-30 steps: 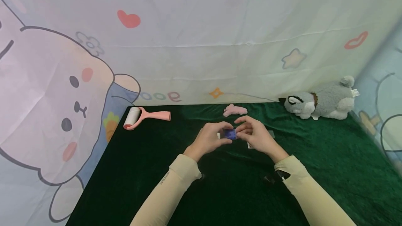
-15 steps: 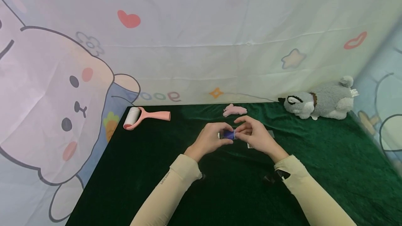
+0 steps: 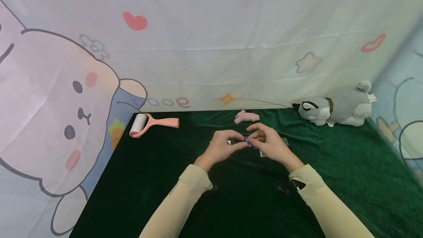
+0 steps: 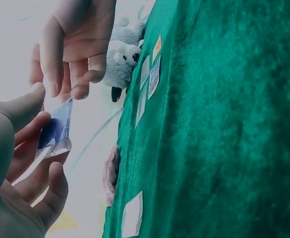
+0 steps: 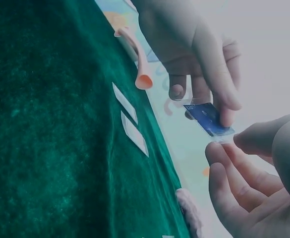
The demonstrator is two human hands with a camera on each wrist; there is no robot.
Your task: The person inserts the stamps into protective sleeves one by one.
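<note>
Head view: a small blue card in a clear plastic sleeve (image 3: 242, 141) is pinched above the dark green velvet tablecloth (image 3: 330, 164) between curled left hand (image 3: 222, 147) fingers and right hand (image 3: 269, 143) fingertips, white cards (image 4: 141, 106) lying beneath.

**Q:** ok so what's the count on your table?

**Me:** one blue card (image 3: 240, 141) in my fingers, one lint roller (image 3: 152, 123), one grey plush (image 3: 337, 104), one little pink plush (image 3: 246, 116). Loose cards on the cloth: can't count them.
</note>
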